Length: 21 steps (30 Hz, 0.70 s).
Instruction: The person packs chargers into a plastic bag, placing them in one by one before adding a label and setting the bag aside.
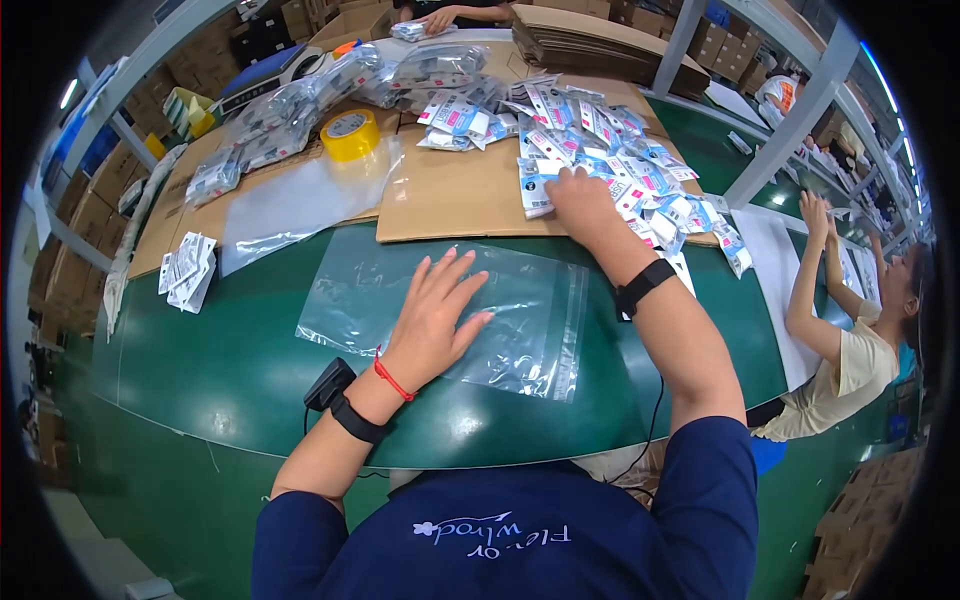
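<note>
My left hand [435, 315] lies with its fingers spread on a clear plastic bag [535, 325], which rests flat on the green tabletop. My right hand [587, 207] reaches into a heap of small white-and-blue packets [650, 175] on the far right of the cardboard. Its fingers are bent and closed on a small packet [533, 192] at the heap's left edge; the fingertips are partly hidden. Further left, another clear bag [285, 215] lies partly on the cardboard sheet [450, 205], beside a roll of yellow tape [352, 147].
Filled clear bags [270, 130] line the far left of the cardboard. White cards [188, 268] lie at the table's left. Stacked flat cardboard [590, 45] stands at the back, near a metal post [800, 120]. Another person [845, 350] works at the right; a co-worker's hand [440, 18] shows across the table.
</note>
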Motion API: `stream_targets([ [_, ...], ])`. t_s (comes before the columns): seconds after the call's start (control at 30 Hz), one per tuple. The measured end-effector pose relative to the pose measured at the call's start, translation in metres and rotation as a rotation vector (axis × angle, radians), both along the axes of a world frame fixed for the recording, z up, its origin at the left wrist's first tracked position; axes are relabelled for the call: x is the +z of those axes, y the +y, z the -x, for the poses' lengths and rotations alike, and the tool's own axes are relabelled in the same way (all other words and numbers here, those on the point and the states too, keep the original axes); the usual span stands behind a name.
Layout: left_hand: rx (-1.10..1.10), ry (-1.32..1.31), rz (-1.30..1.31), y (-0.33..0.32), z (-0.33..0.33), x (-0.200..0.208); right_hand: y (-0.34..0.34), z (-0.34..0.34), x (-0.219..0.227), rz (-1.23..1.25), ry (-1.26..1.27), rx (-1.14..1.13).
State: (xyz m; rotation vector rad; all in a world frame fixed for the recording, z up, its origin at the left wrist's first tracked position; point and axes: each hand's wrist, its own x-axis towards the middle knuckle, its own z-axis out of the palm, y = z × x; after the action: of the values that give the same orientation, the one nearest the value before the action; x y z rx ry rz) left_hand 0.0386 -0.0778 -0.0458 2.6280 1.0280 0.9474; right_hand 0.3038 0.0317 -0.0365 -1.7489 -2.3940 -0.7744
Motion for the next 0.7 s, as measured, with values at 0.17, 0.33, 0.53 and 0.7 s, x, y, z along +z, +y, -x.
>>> stream_targets([
  [0.17, -0.010, -0.027, -0.004, 0.010, 0.000, 0.004, 0.010, -0.012, 0.030, -0.001, 0.149, -0.001],
  [0.33, 0.185, -0.026, -0.283, 0.022, -0.013, 0.028, -0.023, 0.018, 0.069, 0.362, 1.090, 0.141],
  [0.53, -0.042, -0.219, -0.191, 0.026, -0.019, 0.017, -0.077, 0.042, 0.063, 0.947, 1.910, 0.139],
  [0.7, -0.103, -0.913, 0.744, 0.017, -0.026, -0.004, -0.098, 0.046, 0.046, 0.510, 1.818, 0.327],
])
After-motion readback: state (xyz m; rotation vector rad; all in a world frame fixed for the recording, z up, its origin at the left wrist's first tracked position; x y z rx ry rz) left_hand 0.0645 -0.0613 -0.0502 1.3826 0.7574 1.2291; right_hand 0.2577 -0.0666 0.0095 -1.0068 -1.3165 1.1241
